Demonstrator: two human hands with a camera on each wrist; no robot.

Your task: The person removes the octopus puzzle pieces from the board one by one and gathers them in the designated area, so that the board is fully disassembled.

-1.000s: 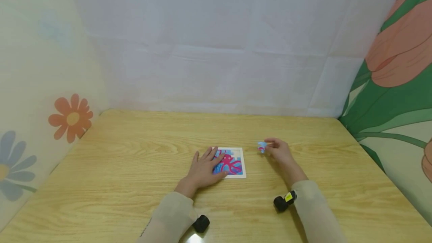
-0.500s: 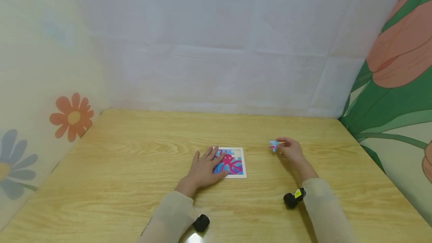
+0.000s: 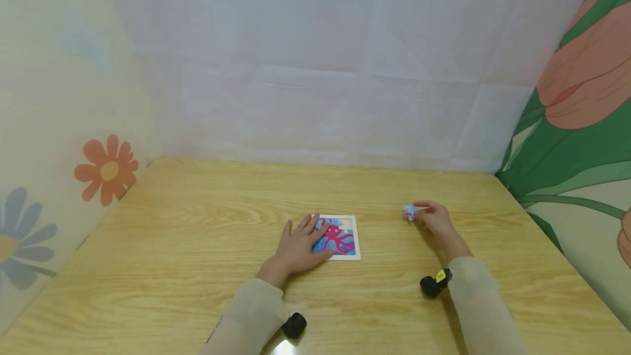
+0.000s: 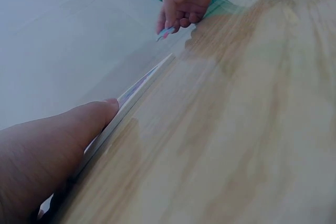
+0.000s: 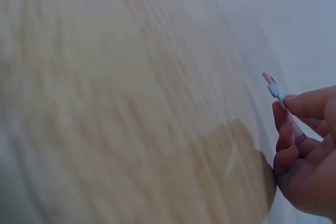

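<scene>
A jigsaw puzzle [image 3: 340,245] with a pink octopus on blue lies in a white frame on the table; pale gaps show at its upper right. My left hand [image 3: 298,248] rests on the left part of it, fingers straight and spread. In the left wrist view the thumb [image 4: 89,121] lies along the frame's edge. Off to the right, my right hand [image 3: 436,221] pinches a puzzle piece [image 3: 409,212], light blue with a pink curve, between thumb and fingertips. The right wrist view shows the piece [image 5: 275,90] edge-on, held above the tabletop.
The wooden table [image 3: 197,207] runs back to a white cloth backdrop [image 3: 315,97]. Flower-patterned panels stand at the left and right sides. A small black camera [image 3: 294,326] sits at the left wrist and another black camera [image 3: 432,285] at the right.
My right hand has moved to the right, away from the framed puzzle, with the piece still pinched in it. The left hand has stayed in place.
</scene>
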